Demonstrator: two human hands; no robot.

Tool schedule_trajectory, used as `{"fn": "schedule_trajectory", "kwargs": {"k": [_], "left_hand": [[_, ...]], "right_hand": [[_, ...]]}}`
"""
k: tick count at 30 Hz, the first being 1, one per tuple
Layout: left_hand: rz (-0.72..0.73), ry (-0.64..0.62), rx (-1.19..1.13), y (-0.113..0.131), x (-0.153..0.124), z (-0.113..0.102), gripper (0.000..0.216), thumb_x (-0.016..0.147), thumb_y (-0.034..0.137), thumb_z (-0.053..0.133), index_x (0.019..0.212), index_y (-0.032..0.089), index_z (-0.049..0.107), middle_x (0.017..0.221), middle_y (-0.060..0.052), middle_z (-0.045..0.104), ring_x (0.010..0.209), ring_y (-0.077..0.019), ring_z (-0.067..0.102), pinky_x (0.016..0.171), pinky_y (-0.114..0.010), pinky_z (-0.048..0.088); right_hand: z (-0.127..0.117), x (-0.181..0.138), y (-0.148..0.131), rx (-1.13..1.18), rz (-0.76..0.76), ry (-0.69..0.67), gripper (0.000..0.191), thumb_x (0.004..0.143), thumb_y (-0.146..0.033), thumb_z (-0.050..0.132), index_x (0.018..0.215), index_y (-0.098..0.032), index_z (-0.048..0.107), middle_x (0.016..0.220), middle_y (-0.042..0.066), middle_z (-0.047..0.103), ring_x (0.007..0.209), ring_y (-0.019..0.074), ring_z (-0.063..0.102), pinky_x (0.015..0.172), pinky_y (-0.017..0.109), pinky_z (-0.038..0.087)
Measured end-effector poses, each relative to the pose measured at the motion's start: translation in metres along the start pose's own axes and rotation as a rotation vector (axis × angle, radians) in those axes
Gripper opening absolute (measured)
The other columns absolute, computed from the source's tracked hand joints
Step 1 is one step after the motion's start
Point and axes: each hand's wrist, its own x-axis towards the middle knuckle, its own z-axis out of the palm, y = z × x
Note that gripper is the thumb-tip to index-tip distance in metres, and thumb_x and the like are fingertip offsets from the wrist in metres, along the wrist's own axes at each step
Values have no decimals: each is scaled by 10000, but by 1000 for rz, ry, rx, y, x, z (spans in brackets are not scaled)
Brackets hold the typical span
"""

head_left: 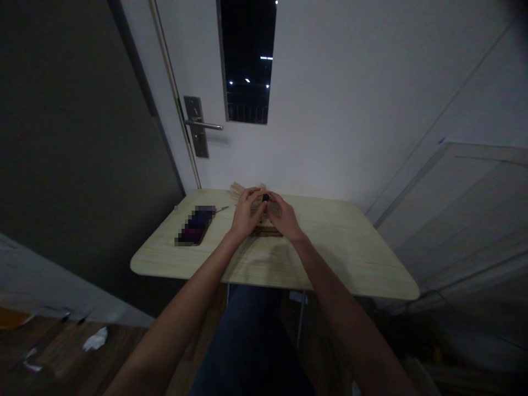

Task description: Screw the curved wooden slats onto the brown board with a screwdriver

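My left hand and my right hand meet over the middle of the table, with fingers curled inward. Between their fingertips is a small black piece, too small for me to name. Beneath my hands lies a brown wooden object, mostly covered by them; its front edge faces me. Behind my left hand, pale wooden strips fan out near the back edge. Left of my left hand is a thin metal tool, its kind unclear.
The light wood-grain table stands against a white door with a metal handle. A phone, its screen blurred out, lies on the table's left side. Crumpled white paper lies on the floor at the left.
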Motion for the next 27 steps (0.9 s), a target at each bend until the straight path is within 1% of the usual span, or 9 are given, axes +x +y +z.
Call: {"fn": "schedule_trajectory", "kwargs": {"k": [2, 6, 10, 13, 16, 17, 20, 25, 27], "left_hand": [[-20, -8, -18, -2, 0, -1, 286, 939, 300, 552, 1196, 218, 650, 1227, -107, 604, 1192, -231, 569, 1061, -428, 454], [-81, -22, -111, -11, -5, -7, 337, 945, 374, 548, 1232, 223, 642, 1304, -119, 586, 1230, -242, 554, 1078, -437, 437], [-258, -91, -322, -26, -22, -15, 571, 819, 440, 707, 1320, 220, 546, 1295, -126, 616, 1210, -269, 580, 1054, -463, 453], [-407, -125, -414, -34, -39, -17, 609, 701, 395, 816, 1238, 228, 582, 1293, -117, 617, 1244, -290, 563, 1018, -446, 483], [-502, -3, -576, -39, -54, -12, 803, 628, 346, 865, 1326, 298, 472, 1417, -101, 514, 1313, -283, 512, 985, -415, 514], [-507, -9, -636, -40, -58, -9, 840, 617, 327, 871, 1340, 305, 443, 1412, -99, 515, 1293, -274, 532, 998, -414, 511], [-512, -150, -738, -44, -66, 1, 943, 602, 284, 880, 1384, 279, 353, 1331, -109, 572, 1219, -261, 591, 1034, -434, 496], [-506, -148, -713, -46, -72, 6, 944, 638, 315, 862, 1396, 263, 302, 1342, -128, 549, 1195, -262, 606, 1041, -450, 493], [-517, -149, -700, -46, -72, 5, 925, 651, 326, 854, 1391, 263, 302, 1335, -130, 550, 1190, -267, 610, 1032, -459, 498]], "right_hand": [[2, 10, -4, 105, -9, -82, 424, 844, -327, 585, 1249, -202, 570, 1250, 121, 665, 1149, 233, 642, 1043, 439, 481], [5, 16, -4, 243, 39, -192, 413, 846, -375, 603, 1217, -199, 566, 1228, 128, 668, 1087, 237, 678, 962, 420, 548], [2, 12, -9, 214, 3, -180, 512, 886, -364, 591, 1356, -226, 442, 1145, 109, 688, 987, 214, 701, 911, 405, 571], [1, 10, -16, 112, -59, -189, 569, 913, -294, 568, 1439, -268, 353, 1291, 105, 628, 1023, 206, 682, 940, 405, 556], [3, 10, -21, -35, -103, -155, 446, 915, -233, 555, 1350, -281, 471, 1333, 77, 610, 1100, 221, 651, 962, 395, 538], [4, 10, -21, -76, -104, -141, 402, 913, -217, 555, 1307, -284, 511, 1307, 64, 629, 1107, 223, 648, 963, 388, 535], [7, 10, -20, -139, -80, -115, 353, 900, -183, 572, 1234, -294, 563, 1242, 37, 671, 1046, 213, 670, 916, 354, 546], [7, 11, -18, -199, -10, -81, 348, 869, -250, 649, 1207, -287, 580, 1154, 28, 704, 773, 180, 683, 773, 324, 559], [6, 12, -16, -220, -25, -48, 335, 857, -290, 669, 1179, -264, 585, 1114, 35, 711, 807, 192, 677, 814, 340, 549]]}}
